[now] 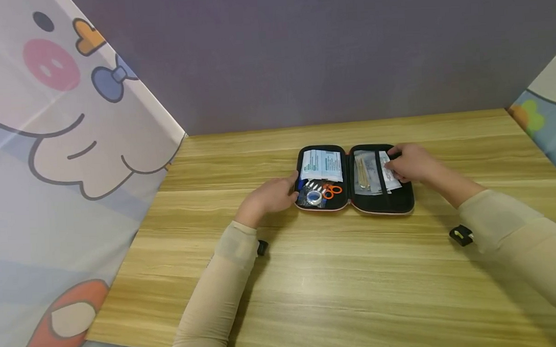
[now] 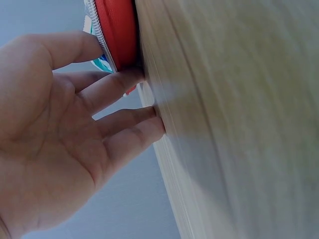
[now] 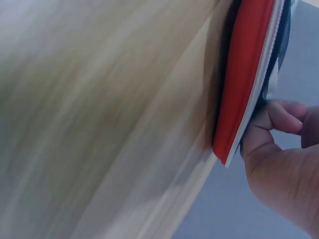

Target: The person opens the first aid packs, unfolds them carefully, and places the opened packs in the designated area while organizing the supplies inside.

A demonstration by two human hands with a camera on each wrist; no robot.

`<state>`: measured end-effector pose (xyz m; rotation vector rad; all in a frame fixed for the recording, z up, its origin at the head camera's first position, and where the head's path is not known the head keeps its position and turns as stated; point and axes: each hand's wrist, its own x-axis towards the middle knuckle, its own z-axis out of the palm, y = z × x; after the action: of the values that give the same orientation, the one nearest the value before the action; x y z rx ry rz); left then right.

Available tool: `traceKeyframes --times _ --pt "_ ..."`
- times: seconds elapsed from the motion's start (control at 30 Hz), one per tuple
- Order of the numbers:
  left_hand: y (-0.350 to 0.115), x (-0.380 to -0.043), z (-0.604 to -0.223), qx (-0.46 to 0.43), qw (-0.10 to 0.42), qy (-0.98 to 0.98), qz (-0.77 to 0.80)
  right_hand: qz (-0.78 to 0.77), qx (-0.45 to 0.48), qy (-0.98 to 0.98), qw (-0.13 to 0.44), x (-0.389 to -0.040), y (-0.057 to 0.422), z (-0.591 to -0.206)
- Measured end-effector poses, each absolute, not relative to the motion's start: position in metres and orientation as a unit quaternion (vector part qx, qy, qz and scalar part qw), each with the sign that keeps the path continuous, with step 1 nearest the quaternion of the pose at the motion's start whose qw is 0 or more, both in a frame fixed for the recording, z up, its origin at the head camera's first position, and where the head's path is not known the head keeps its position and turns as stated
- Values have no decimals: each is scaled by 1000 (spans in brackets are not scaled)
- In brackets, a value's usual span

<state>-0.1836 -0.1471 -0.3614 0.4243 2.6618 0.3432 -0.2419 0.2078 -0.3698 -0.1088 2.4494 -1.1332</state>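
A small zip-up first-aid case (image 1: pixel 349 200), black inside and red outside, lies open flat on the table. My left hand (image 1: pixel 274 195) touches its left edge. In the left wrist view the thumb (image 2: pixel 77 49) meets the zipper rim, while two loosely bent fingers (image 2: pixel 132 130) reach the tabletop. My right hand (image 1: pixel 411 162) is over the right half, its curled fingers pinching a white packet (image 1: pixel 388 173) beside a black elastic strap (image 1: pixel 381 172). From the right wrist, that hand (image 3: pixel 284 149) shows just inside the red wall (image 3: pixel 244 74); the packet is mostly hidden there.
White-blue packets (image 1: pixel 321 164), orange-handled scissors (image 1: pixel 336 189) and a tape roll (image 1: pixel 313 197) fill the case's left half. Clear pouches with cotton swabs (image 1: pixel 363 174) lie under the strap. A grey panel (image 1: pixel 329 59) rises behind the wooden table (image 1: pixel 346 273).
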Motion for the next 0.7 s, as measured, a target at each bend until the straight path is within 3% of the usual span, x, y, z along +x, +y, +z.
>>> traceKeyframes --times 0.23,0.5,0.7 --pt "-146 -182 -362 148 214 957 129 -443 -14 869 218 -238 201 -370" --pt "-145 -183 -359 147 214 957 130 -389 -54 893 219 -238 208 -365" --pt "-147 -183 -360 146 216 957 130 -458 -28 858 231 -240 204 -369"
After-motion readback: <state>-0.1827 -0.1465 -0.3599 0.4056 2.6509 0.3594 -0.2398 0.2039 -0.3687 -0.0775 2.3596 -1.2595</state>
